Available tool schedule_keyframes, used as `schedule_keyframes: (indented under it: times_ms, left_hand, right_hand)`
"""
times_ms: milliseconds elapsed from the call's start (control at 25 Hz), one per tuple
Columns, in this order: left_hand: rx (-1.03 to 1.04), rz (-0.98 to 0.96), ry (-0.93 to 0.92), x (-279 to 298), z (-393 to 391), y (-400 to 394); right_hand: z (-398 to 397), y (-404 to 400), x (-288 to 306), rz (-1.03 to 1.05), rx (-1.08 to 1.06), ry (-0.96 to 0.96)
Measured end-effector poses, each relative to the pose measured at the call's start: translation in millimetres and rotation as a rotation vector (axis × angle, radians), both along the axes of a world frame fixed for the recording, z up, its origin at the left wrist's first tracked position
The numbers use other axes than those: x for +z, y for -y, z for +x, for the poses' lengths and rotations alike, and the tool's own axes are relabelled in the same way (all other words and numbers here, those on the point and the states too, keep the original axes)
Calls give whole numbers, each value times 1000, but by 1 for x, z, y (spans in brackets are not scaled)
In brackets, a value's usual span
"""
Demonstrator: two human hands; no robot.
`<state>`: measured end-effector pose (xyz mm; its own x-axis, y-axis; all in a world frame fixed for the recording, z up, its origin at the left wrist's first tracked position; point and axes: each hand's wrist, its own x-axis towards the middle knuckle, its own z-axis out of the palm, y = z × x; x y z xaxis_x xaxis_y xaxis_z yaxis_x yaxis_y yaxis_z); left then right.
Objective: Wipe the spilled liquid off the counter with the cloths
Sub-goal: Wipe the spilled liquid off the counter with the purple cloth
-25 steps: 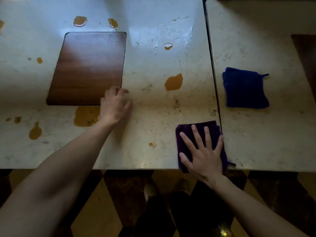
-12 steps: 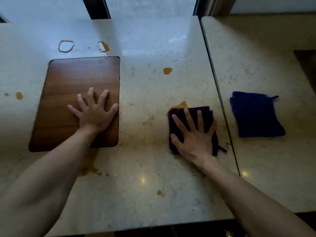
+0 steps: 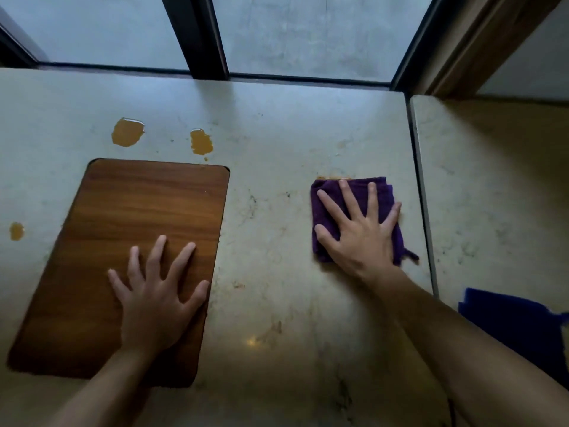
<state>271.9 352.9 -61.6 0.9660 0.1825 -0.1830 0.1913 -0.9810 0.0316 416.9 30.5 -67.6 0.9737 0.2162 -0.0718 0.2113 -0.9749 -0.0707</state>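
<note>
Since half a second ago the right hand (image 3: 360,232) has pushed the purple cloth (image 3: 355,217) farther from me across the worktop (image 3: 277,303), over the orange puddle it was just reaching; now only a thin orange sliver (image 3: 334,177) peeks out at the cloth's far edge. My left hand (image 3: 154,300) has stayed flat on the wooden board (image 3: 138,217).

Both hands lie open with fingers spread: the right presses palm-down on the purple cloth, grasping nothing; the left rests on the board, bracing me.

I judge the cloth soft, light and folded into a thick pad, likely damp underneath. It should slide easily on the smooth stone, so flat palm pressure at its middle suits it better than pinching an edge.

My count: two cloths, the purple one under my hand and a blue cloth (image 3: 517,322) lying near my right forearm on the neighbouring slab; one board; three open orange puddles, two (image 3: 127,132) (image 3: 201,142) beyond the board and a small one (image 3: 16,231) at its left, plus the sliver.
</note>
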Motion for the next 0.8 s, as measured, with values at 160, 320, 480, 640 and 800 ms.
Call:
schedule_keyframes:
  times_ms: [160, 320, 480, 640, 800]
  left_hand:
    - [19, 4, -21, 1, 2, 1]
    - [37, 10, -62, -3, 5, -3]
    - [45, 16, -84, -8, 8, -5]
    - [52, 17, -52, -11, 8, -5]
    - [47, 23, -1, -11, 6, -5]
  right_hand:
    - [79, -6, 0, -3, 23, -3]
    - [151, -11, -2, 13, 27, -20]
    - [214, -21, 0, 24, 42, -39]
    - [255, -41, 5, 37, 85, -53]
    - [250, -56, 6, 43, 190, -70]
